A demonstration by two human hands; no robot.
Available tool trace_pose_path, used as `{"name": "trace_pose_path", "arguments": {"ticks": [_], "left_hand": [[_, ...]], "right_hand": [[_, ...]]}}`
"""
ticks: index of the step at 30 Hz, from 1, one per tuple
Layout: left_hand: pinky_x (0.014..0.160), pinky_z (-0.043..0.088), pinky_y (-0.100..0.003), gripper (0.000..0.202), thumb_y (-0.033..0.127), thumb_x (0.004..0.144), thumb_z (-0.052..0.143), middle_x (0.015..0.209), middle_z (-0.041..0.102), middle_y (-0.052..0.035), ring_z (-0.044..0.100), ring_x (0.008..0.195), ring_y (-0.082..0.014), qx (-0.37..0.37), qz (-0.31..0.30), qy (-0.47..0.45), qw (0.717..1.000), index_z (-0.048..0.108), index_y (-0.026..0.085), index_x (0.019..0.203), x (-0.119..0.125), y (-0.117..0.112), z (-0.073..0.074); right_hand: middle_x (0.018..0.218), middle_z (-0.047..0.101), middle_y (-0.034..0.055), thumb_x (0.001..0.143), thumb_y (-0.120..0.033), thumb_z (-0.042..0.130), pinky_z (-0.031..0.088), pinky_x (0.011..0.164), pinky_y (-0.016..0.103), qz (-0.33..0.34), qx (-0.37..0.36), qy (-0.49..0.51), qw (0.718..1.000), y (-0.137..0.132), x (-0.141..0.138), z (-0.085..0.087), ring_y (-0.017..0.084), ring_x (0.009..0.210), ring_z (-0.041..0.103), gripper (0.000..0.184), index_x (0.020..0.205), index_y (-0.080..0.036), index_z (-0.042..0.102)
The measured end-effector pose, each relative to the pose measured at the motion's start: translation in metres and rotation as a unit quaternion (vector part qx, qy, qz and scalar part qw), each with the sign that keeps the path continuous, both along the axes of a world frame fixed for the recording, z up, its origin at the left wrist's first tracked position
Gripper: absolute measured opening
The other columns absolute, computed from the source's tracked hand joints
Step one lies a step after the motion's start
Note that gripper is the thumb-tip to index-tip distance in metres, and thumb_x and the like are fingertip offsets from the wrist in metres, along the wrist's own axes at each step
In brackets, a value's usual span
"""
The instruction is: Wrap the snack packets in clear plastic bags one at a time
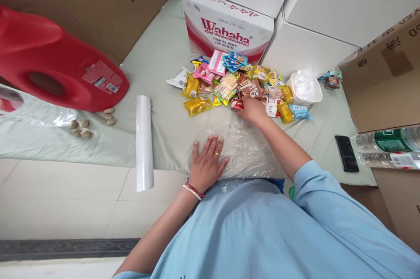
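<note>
My left hand [207, 162] lies flat on the cloth-covered table with its fingers spread, beside a crinkled clear plastic sheet [247, 148]. At the front of a heap of wrapped snacks, my right hand [252, 110] reaches in, its fingertips mostly hidden among the packets. Closest to those fingertips are a small red packet [236, 104] and a brown packet [250, 88]. Whether the right hand grips either one cannot be made out. Around them lie yellow packets [198, 105], a pink packet [217, 62], blue sachets [234, 61] and a light-blue packet [300, 112].
A Wahaha carton [226, 25] stands behind the heap. To the right are a white tub [306, 88] with clear plastic inside, a phone [347, 153] and bottles [390, 140]. Leftward, a white roll [144, 143] overhangs the table edge, near a red jug [59, 64] and several nuts [84, 134].
</note>
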State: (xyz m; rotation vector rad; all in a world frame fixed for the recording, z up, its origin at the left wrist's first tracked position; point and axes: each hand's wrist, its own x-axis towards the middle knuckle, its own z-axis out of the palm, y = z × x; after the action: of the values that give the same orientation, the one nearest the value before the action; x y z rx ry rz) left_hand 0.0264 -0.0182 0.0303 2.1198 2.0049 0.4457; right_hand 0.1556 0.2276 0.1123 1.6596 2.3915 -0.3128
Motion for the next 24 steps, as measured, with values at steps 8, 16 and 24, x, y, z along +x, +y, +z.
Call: {"name": "trace_pose_path", "arguments": {"ticks": [8,16,24], "left_hand": [[0.129,0.003,-0.069,0.078,0.058,0.1,0.048,0.172,0.03,-0.0155,0.029,0.16,-0.0361,-0.03,-0.044,0.01,0.999,0.029,0.02,0.166,-0.022,0.019,0.003],[0.129,0.001,-0.068,0.078,0.058,0.099,0.049,0.173,0.028,-0.0138,0.026,0.161,-0.0348,-0.051,-0.085,0.03,0.995,0.03,0.023,0.166,-0.04,0.032,0.002],[0.129,0.0,-0.067,0.079,0.061,0.1,0.047,0.172,0.029,-0.0148,0.026,0.161,-0.0338,-0.054,-0.075,0.041,0.995,0.031,0.021,0.165,-0.038,0.032,0.001]], "right_hand": [[0.132,0.064,0.0111,0.088,-0.03,0.074,0.05,0.09,0.032,0.239,-0.054,0.115,0.963,-0.066,0.068,0.039,0.027,0.114,0.066,0.056,0.141,-0.022,0.057],[0.159,0.046,0.0142,0.089,-0.031,0.078,0.052,0.096,0.036,0.244,-0.111,0.063,0.961,-0.099,0.075,0.006,0.029,0.129,0.062,0.079,0.159,-0.027,0.041],[0.141,0.064,0.0144,0.097,-0.047,0.067,0.053,0.089,0.035,0.183,-0.093,0.042,0.978,-0.106,0.069,0.006,0.03,0.118,0.068,0.061,0.15,-0.021,0.05]]}}
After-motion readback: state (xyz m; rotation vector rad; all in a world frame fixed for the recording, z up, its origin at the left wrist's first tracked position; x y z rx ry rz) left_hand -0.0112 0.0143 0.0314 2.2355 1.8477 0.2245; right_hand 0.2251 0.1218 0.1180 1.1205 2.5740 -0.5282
